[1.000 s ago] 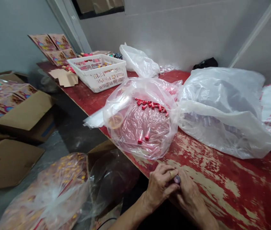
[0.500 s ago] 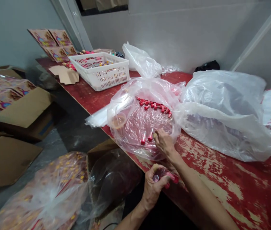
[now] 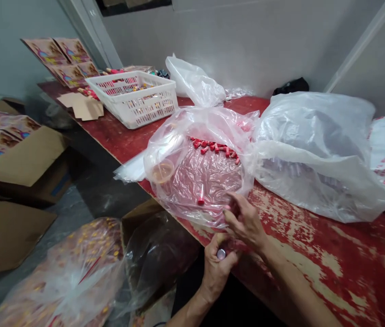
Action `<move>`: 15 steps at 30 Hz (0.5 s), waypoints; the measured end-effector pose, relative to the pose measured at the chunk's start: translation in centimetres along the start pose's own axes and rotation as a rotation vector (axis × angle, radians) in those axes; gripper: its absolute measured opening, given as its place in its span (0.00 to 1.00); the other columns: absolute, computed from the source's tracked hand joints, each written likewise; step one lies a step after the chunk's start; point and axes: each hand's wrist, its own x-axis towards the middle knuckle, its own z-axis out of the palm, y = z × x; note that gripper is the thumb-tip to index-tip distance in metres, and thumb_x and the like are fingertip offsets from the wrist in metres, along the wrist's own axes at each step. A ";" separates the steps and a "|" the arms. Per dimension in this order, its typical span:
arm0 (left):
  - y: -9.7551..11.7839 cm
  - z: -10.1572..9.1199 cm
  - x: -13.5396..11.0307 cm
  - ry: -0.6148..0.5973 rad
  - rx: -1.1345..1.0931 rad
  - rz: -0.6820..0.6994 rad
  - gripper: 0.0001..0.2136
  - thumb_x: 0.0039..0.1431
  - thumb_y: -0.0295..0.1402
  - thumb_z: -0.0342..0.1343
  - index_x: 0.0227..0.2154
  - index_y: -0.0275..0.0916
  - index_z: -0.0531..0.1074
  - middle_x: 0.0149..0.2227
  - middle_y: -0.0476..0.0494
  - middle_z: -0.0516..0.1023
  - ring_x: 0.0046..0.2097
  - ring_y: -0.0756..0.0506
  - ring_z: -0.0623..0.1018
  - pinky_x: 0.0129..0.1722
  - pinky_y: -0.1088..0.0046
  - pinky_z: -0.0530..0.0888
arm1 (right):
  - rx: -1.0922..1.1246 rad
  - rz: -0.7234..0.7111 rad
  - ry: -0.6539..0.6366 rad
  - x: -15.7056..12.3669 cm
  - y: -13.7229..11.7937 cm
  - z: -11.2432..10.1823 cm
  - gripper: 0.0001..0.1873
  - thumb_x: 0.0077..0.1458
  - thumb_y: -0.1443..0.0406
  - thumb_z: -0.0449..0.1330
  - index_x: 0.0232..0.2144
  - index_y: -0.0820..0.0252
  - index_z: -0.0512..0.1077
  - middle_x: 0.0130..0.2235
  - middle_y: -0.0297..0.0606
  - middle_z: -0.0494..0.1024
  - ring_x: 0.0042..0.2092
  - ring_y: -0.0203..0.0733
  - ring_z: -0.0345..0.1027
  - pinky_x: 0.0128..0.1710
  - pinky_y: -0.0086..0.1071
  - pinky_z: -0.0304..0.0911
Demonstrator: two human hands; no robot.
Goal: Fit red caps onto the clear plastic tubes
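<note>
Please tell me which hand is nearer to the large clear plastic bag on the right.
Right: the right hand is just beside the bag; the left hand is farther off, at the table edge.

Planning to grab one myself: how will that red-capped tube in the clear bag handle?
The red-capped tube is slim and round, so it will probably roll if nudged. Resting in the clear plastic bag, it may slip on that slick film. Its narrow body suggests it's light, though the material is unclear.

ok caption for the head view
Left hand holds a silver-ended vial, right hand touches a clear plastic bag of red-capped tubes
</note>
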 end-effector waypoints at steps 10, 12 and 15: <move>1.8 3.8 1.1 -0.330 0.831 0.507 0.01 0.52 0.28 0.56 0.29 0.37 0.71 0.32 0.43 0.75 0.37 0.41 0.71 0.34 0.68 0.68 | -0.278 0.089 0.314 -14.7 5.6 -4.3 0.15 0.59 0.58 0.52 0.47 0.58 0.62 0.34 0.42 0.76 0.29 0.42 0.73 0.24 0.30 0.69; 1.9 4.8 1.3 -0.412 0.960 0.551 0.01 0.54 0.28 0.55 0.29 0.37 0.70 0.33 0.42 0.75 0.38 0.41 0.72 0.32 0.68 0.68 | -0.387 -0.003 0.286 -15.4 5.8 -3.9 0.14 0.60 0.60 0.49 0.47 0.59 0.61 0.33 0.42 0.76 0.28 0.44 0.73 0.26 0.33 0.69; 1.8 5.5 1.4 -0.509 1.046 0.550 0.01 0.54 0.26 0.54 0.30 0.38 0.68 0.36 0.43 0.74 0.38 0.42 0.72 0.31 0.70 0.68 | -0.397 -0.017 0.264 -15.8 5.8 -3.5 0.11 0.60 0.63 0.48 0.45 0.59 0.61 0.33 0.42 0.76 0.30 0.45 0.72 0.28 0.36 0.69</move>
